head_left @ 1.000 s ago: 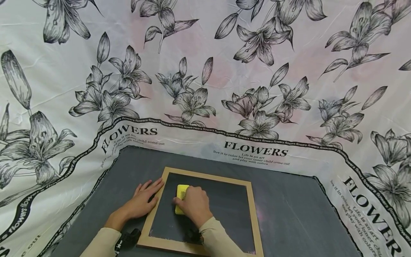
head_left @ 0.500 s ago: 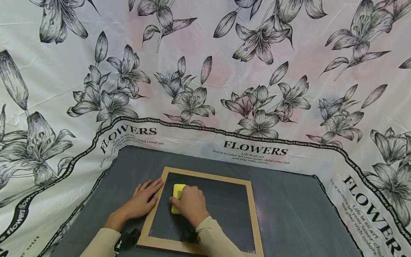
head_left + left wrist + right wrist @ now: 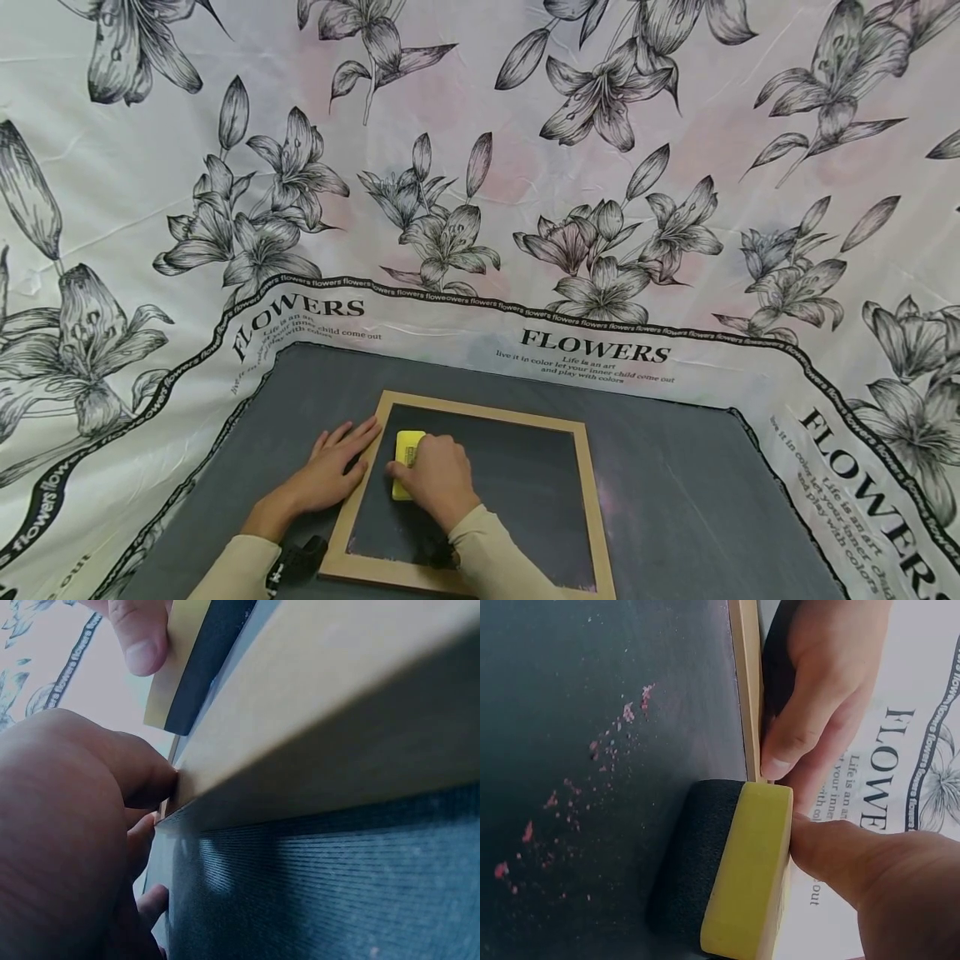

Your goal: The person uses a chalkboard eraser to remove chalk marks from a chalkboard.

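Note:
A small chalkboard (image 3: pixel 517 492) with a light wooden frame (image 3: pixel 591 508) lies on the dark tabletop. My right hand (image 3: pixel 438 482) grips a yellow board eraser (image 3: pixel 409 437) near the board's left side, thumb against its yellow back. In the right wrist view the black felt of the eraser (image 3: pixel 750 870) faces the board, close to the frame. The left hand (image 3: pixel 324 475) rests along the outer left side of the frame with its fingers spread and fairly straight. In the left wrist view the fingers of the left hand (image 3: pixel 146 776) touch the frame's edge.
Pinkish chalk crumbs (image 3: pixel 628 712) lie scattered on the board. A black device (image 3: pixel 300 560) sits at the left wrist. The dark tabletop (image 3: pixel 690 492) extends to the right, bordered by white flower-printed cloth (image 3: pixel 450 329) that rises behind and at both sides.
The right hand has slid the eraser left across the board, closer to the frame's left side. My left hand has stayed in place on the frame.

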`<state>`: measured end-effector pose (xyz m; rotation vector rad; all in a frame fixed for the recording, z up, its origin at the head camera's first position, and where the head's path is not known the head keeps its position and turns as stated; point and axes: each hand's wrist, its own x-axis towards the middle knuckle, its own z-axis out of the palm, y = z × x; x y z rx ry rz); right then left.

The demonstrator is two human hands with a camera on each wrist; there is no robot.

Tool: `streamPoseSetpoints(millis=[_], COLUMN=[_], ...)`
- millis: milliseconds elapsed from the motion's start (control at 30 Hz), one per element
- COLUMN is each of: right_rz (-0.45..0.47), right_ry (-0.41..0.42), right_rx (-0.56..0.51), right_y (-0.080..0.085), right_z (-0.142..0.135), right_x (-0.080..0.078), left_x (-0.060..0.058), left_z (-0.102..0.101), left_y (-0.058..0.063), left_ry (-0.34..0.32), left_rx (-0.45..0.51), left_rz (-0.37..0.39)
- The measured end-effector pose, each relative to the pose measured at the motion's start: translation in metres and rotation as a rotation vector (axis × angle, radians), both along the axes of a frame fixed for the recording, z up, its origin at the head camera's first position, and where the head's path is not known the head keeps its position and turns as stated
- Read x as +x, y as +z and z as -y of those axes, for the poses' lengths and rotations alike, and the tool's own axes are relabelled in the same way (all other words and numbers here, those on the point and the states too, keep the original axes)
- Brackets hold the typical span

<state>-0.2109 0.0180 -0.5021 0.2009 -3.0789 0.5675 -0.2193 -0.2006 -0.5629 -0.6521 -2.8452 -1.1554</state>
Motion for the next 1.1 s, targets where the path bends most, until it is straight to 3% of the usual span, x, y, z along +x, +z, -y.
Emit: streamPoseSetpoints(millis=[200, 667, 800, 1000, 1100], right_rz=[-0.020, -0.027, -0.035, -0.014, -0.002], right_ry=[0.003, 0.014, 0.010, -0.013, -0.026], right_rx=[0.024, 0.029, 0.020, 0.023, 0.011], right_y=[-0.001, 0.002, 0.001, 0.001, 0.001], right_z=[0.002, 0.000, -0.001, -0.004, -0.006], right_x=[0.000, 0.004, 0.004, 0.003, 0.003], left_x=[-0.007, -0.003, -0.001, 0.005, 0.006], left_z=[0.003, 0.003, 0.003, -0.003, -0.004], left_y=[-0.016, -0.014, -0.010, 0.010, 0.013], left_ry=[0.011, -0.014, -0.013, 0.004, 0.014], left_rx=[-0.003, 0.011, 0.013, -0.026, -0.055], left_rz=[-0.015, -0.064, -0.064, 0.009, 0.023])
